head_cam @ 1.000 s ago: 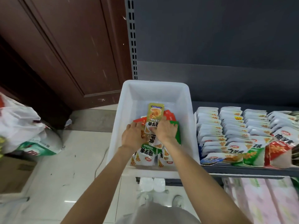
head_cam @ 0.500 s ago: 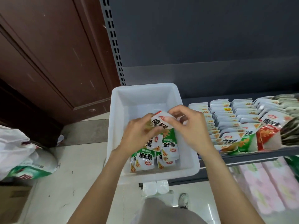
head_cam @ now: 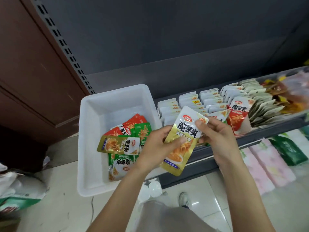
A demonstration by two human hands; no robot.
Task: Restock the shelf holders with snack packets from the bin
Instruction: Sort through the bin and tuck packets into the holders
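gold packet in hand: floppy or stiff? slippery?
The gold packet is probably flexible: thin foil pouch, held flat by the left hand and right hand. Its glossy film likely slips. Probably light, pinched at the edges only.

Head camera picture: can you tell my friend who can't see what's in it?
Two hands, left hand and right hand, hold a gold snack packet above the shelf edge. A white bin holding more packets sits left of rows of packets.
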